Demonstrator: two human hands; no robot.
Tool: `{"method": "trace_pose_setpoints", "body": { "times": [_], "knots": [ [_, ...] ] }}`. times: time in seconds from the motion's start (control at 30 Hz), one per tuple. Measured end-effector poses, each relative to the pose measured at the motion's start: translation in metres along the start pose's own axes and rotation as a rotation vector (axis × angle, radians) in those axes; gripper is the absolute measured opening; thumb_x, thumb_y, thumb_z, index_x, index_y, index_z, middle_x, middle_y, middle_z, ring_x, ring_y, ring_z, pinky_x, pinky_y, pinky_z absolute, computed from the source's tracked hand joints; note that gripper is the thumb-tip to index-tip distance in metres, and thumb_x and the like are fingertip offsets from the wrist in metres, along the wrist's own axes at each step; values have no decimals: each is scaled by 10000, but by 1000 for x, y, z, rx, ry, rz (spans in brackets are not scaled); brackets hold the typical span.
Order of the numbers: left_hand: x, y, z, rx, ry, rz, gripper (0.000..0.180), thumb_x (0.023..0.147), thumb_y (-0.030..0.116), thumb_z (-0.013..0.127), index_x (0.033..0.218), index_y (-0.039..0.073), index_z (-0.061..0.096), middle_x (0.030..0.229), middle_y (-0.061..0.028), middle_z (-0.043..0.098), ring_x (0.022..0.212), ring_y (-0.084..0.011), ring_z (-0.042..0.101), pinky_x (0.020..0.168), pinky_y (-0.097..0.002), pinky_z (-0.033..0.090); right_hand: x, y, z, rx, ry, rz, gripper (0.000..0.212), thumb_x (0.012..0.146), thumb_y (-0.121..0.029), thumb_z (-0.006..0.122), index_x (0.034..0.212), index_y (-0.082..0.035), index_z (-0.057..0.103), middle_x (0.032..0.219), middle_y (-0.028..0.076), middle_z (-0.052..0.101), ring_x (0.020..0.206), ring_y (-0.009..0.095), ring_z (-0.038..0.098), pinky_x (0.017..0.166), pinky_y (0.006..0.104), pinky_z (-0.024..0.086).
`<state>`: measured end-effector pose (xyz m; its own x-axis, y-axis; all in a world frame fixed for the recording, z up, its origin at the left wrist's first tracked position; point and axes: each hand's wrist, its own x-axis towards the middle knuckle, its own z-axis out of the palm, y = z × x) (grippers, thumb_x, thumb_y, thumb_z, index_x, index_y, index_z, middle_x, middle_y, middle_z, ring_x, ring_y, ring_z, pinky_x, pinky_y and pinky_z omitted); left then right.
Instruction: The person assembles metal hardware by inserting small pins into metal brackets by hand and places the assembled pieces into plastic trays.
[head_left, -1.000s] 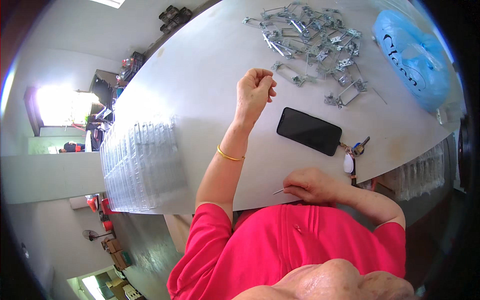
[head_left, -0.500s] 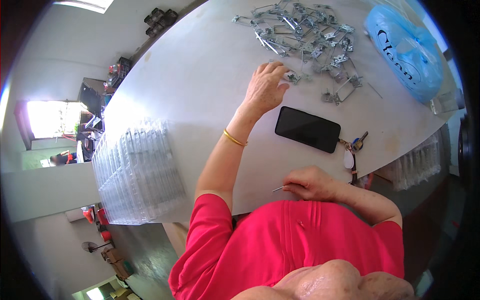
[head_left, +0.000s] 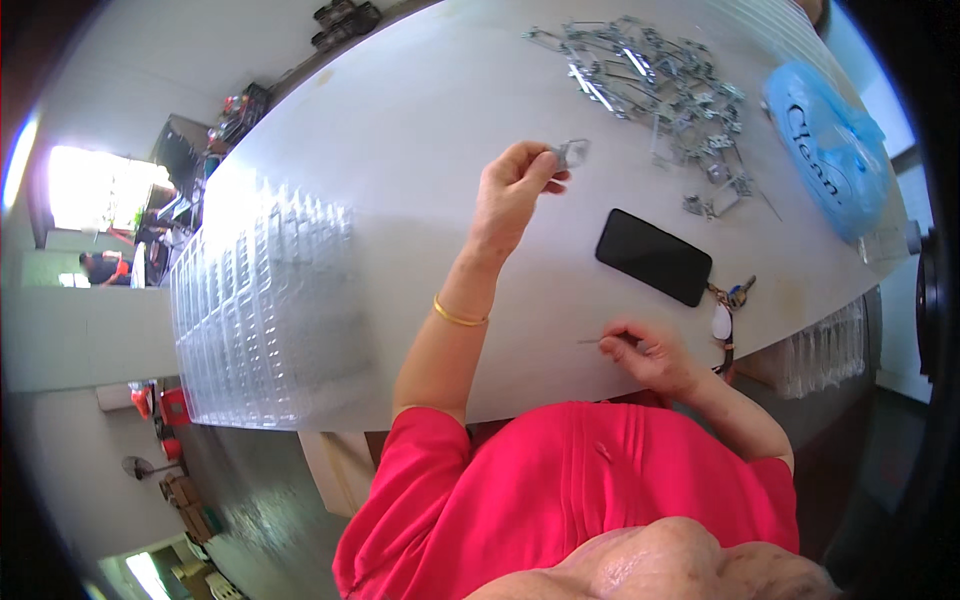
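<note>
L hand (head_left: 512,195), approx 10 o'clock of smartphone (head_left: 655,257): thumb + fingers pinching wire-frame metal bracket (head_left: 574,153) by near end, rest jutting to 2 o'clock, prob. keeping frame clear of fingers; detail blurred. R hand (head_left: 650,358), phone's 6 o'clock: narrow pinch on thin metal rod (head_left: 589,342), tip twd 9, prob. left free. Bracket pile (head_left: 690,90) approx 12 o'clock, prob. for easy reach.

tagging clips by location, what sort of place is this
Probably a small workshop or assembly room: a heap of metal parts lies on a broad pale table, with what look like stacked clear plastic trays on its left side.
</note>
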<state>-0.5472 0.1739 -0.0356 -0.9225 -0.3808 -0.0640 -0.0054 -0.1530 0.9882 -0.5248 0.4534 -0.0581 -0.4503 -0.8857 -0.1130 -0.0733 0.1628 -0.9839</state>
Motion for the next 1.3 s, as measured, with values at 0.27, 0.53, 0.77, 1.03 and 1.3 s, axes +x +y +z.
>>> {"method": "trace_pose_setpoints", "body": {
  "times": [0.27,0.53,0.77,1.03,1.3],
  "knots": [
    [-77,-33,-55,-887,-281,50,211,1054,111,519,1175,-26,625,1290,-202,640,1221,-354,632,1063,-463,530,80,-36,-1,232,458,-145,148,1048,-200,608,1056,-53,622,1246,91,595,852,97,644,736,250,512],
    [-94,-49,-63,-856,-371,49,231,1049,123,531,1186,-42,617,1313,-235,614,1209,-369,640,1050,-469,532,105,-43,14,290,385,-96,182,1039,-235,630,1050,-53,625,955,46,674,860,116,664,752,277,543],
    [-102,-36,-57,-823,-317,-102,345,1080,213,471,1298,-37,565,1349,-287,583,1203,-390,638,1033,-475,540,104,-46,12,264,424,-188,131,1035,-167,632,1030,-39,606,919,17,627,793,93,626,730,262,537],
    [-98,-48,-57,-904,-482,-223,368,1083,339,452,1204,4,544,1280,-307,618,1054,-378,692,795,-465,615,90,-45,11,149,313,-173,86,1028,-106,629,999,-37,585,961,14,603,787,62,581,716,232,513],
    [-102,-51,-56,-736,-436,-220,181,1050,226,551,1047,46,566,1197,-291,657,894,-277,718,611,-370,597,88,-41,13,34,365,-217,82,1021,-91,635,983,-31,593,980,20,602,794,51,563,701,223,496]
  ]
}}
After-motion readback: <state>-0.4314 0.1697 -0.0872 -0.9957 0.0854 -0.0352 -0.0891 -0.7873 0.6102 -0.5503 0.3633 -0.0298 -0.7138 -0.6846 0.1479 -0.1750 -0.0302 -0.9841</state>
